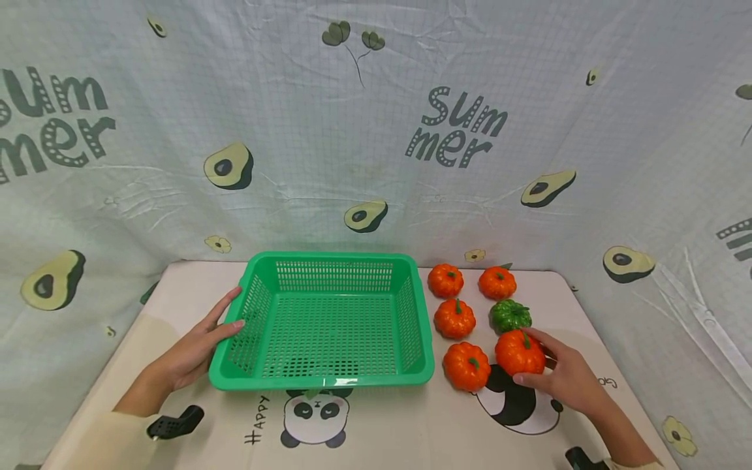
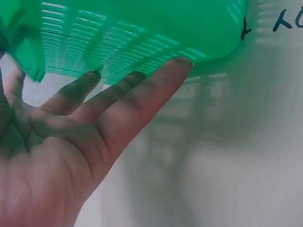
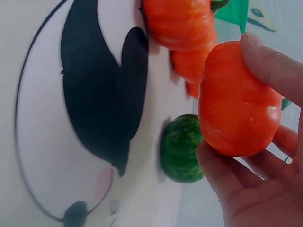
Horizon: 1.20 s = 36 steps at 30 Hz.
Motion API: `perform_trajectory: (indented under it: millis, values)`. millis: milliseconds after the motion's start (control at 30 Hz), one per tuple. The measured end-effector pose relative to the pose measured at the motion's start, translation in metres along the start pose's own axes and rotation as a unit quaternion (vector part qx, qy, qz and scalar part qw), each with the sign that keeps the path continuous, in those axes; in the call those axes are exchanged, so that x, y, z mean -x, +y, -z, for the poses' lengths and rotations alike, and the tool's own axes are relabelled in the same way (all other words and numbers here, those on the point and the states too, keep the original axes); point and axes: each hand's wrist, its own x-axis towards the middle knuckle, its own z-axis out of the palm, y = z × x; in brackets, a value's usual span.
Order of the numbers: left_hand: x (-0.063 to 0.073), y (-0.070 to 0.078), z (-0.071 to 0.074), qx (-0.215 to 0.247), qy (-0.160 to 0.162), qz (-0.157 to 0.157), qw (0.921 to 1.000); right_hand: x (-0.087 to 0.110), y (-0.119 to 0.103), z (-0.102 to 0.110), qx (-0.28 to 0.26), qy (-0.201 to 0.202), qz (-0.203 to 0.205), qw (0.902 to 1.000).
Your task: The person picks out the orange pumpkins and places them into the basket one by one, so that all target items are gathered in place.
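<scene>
My left hand (image 1: 196, 346) holds the left side of a green plastic basket (image 1: 320, 383). In the head view its thumb lies over the rim; in the left wrist view, long fingers (image 2: 142, 106) reach along the slotted outer wall. My right hand (image 1: 561, 372) grips a small orange pumpkin (image 1: 518, 356) between thumb and fingers, its green stem showing. The right wrist view shows this pumpkin (image 3: 239, 104) above the tabletop. Just behind it sits a green pumpkin (image 1: 510, 316), close to the fingertips. An orange pumpkin (image 1: 467, 367) lies to its left.
More orange pumpkins (image 1: 455, 318) stand between the basket and the green one, with one (image 1: 445, 281) at the back and another (image 1: 497, 282) to its right. The white table (image 1: 388, 431) carries panda prints. A printed cloth (image 1: 305, 196) hangs behind it.
</scene>
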Motion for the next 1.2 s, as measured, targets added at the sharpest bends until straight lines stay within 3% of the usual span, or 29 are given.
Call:
perform_trajectory:
  millis: [767, 1200]
  values:
    - [-0.001, -0.002, 0.000, 0.005, -0.003, -0.002, 1.0000, -0.020, -0.033, 0.018, -0.014, -0.008, 0.093, 0.9955]
    - [0.000, -0.002, 0.000, -0.010, 0.014, -0.002, 0.9999, -0.030, -0.045, 0.018, -0.023, -0.026, 0.106, 0.9937]
